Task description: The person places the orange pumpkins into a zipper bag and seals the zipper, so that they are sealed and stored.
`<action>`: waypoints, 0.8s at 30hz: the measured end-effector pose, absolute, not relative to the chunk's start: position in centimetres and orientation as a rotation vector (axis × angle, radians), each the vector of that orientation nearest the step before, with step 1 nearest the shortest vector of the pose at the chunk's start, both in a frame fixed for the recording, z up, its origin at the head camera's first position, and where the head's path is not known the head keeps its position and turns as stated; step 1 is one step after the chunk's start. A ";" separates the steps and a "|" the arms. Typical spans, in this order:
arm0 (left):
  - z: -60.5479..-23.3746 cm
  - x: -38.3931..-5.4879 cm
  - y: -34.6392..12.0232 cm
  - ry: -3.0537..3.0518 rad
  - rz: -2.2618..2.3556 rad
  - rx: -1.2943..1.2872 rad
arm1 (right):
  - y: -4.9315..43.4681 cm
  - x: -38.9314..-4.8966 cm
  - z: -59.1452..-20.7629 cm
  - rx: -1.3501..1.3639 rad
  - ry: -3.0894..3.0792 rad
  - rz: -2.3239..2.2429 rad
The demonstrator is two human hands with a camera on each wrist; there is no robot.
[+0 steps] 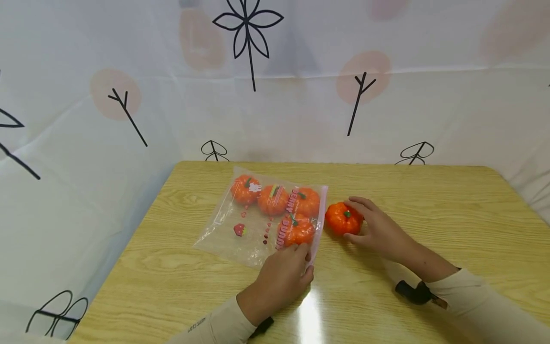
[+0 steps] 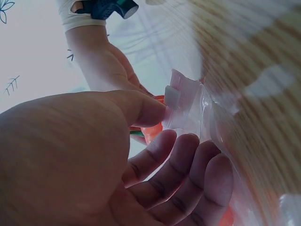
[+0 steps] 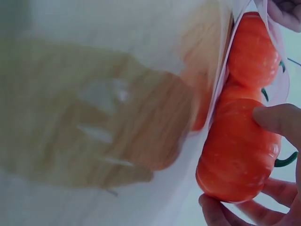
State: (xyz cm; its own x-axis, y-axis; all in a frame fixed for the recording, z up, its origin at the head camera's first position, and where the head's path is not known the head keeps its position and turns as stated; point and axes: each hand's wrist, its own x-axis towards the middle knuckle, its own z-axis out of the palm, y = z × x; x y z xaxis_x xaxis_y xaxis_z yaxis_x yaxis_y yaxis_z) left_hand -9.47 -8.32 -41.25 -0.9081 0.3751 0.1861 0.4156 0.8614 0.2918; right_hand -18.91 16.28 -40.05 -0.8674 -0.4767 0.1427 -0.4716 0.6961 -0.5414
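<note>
A clear zip bag (image 1: pixel 223 239) with pink print lies on the table, several orange toy pumpkins (image 1: pixel 272 199) inside it. Its pink-edged mouth faces right. My left hand (image 1: pixel 285 277) pinches the near end of that mouth; a small white zip slider (image 2: pixel 172 97) shows by the thumb in the left wrist view. Just outside the opening, my right hand (image 1: pixel 380 234) grips another toy pumpkin (image 1: pixel 343 219) with a green stem, thumb on one side and fingers on the other. In the right wrist view this pumpkin (image 3: pixel 237 150) lines up with one inside the held-apart mouth.
The wooden table (image 1: pixel 163 286) extends on both sides of the bag. A white cloth (image 1: pixel 301 119) with plant drawings hangs behind and to the left. Dark wrist-worn devices (image 1: pixel 414 292) sit at both cuffs.
</note>
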 end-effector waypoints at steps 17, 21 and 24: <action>-41.4 -9.5 -8.4 -2.866 -0.496 -0.645 | 15.4 -17.0 -40.2 -0.903 2.819 -1.030; -41.4 -9.5 -8.3 -2.876 -0.519 -0.634 | 15.4 -16.8 -40.2 -0.868 2.784 -1.077; -41.4 -9.5 -8.3 -2.889 -0.530 -0.628 | 15.4 -16.6 -40.2 -0.855 2.756 -1.102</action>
